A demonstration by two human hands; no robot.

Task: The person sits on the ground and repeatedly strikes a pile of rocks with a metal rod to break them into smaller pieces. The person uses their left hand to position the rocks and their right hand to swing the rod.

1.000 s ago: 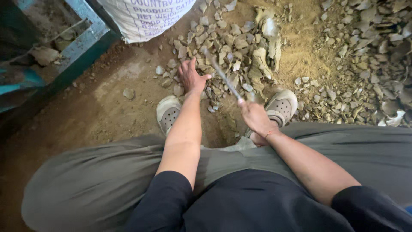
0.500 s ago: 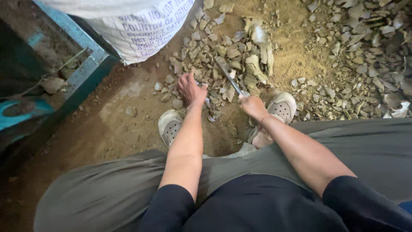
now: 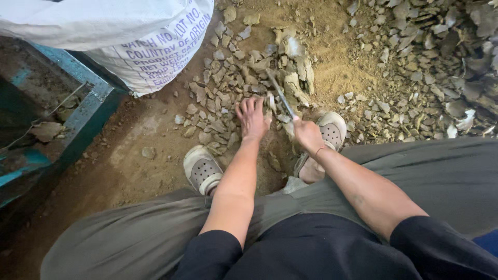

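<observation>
My right hand grips a stiff metal rod by its lower end, tip at 11 o'clock, while my spread left hand presses brittle, flaky stone chips.

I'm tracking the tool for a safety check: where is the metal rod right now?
In the head view, the metal rod sits just right of centre, gripped at its lower end by the right hand, slanting up-left over the stone pieces beside the left hand.
</observation>
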